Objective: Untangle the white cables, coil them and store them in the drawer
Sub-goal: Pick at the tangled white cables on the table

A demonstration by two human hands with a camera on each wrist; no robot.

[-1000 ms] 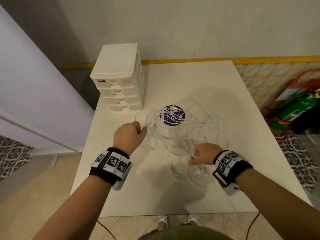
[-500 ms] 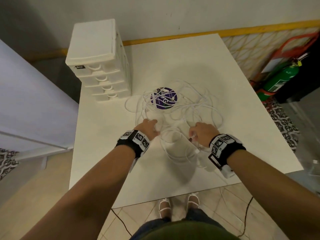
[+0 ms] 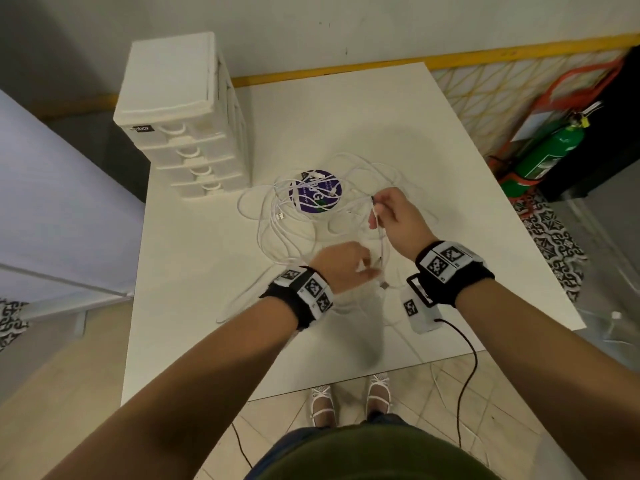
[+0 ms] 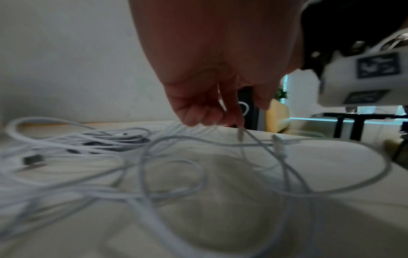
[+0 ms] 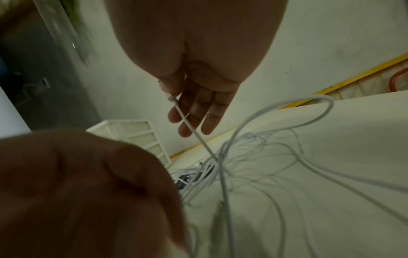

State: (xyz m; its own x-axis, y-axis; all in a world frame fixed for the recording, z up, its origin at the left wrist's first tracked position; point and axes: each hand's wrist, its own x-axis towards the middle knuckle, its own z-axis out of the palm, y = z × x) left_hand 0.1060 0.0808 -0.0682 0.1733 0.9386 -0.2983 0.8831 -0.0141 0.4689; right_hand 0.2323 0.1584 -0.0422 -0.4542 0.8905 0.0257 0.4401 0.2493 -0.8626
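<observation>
A tangle of white cables (image 3: 280, 216) lies spread over the middle of the white table (image 3: 346, 109). My right hand (image 3: 375, 211) is raised above the tangle, thumb and forefinger pinching the plug end of one cable (image 5: 187, 124) while the other fingers stay straight. That cable (image 3: 381, 237) runs down to my left hand (image 3: 372, 268), which sits nearer the front edge and pinches it with curled fingers (image 4: 205, 113). A white four-drawer unit (image 3: 183, 116) stands at the table's far left corner with all drawers closed.
A round purple disc (image 3: 315, 192) lies under the far part of the tangle. A green fire extinguisher (image 3: 550, 150) in an orange stand is on the floor to the right. A black wire (image 3: 467, 375) hangs from my right wrist device over the front edge.
My right hand has lifted and moved away from me with a cable end pinched. My left hand has shifted right and nearer, taking hold of the same cable.
</observation>
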